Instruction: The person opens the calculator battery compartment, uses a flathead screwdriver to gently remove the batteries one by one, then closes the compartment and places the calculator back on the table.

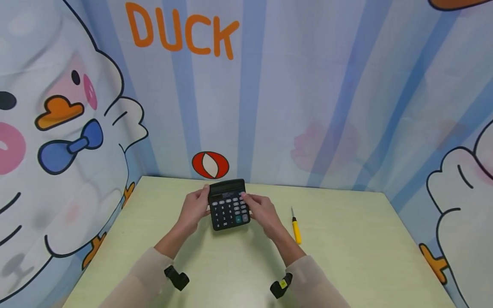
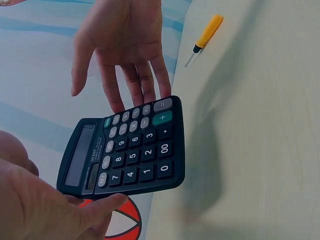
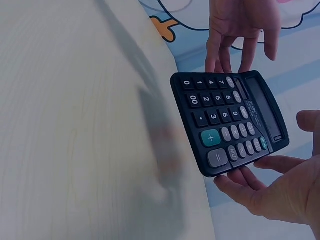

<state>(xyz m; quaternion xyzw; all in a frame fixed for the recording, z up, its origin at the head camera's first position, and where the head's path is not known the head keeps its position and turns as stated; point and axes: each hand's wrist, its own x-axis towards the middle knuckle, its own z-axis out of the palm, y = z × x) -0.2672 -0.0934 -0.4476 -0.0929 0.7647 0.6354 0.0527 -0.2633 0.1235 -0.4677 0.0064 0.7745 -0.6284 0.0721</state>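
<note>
A black desk calculator (image 1: 229, 205) is held above the table between both hands, its keys and dark display tilted up toward the head camera. My left hand (image 1: 194, 207) is at its left side. The left fingers (image 2: 112, 201) lie straight along the edge and under it, and the thumb stands off in the wrist views. On the opposite side my right hand (image 1: 263, 211) supports the calculator. Its fingers (image 3: 235, 187) reach underneath, while the right thumb (image 3: 306, 120) sits apart from the case; in the head view that thumb overlaps the corner keys.
Right of the right forearm lies a screwdriver (image 1: 296, 229) with a yellow handle, its shaft pointing to the back. The pale wooden table (image 1: 346, 248) ends at a striped curtain (image 1: 277, 85) with cartoon ducks. The calculator's shadow falls on the tabletop.
</note>
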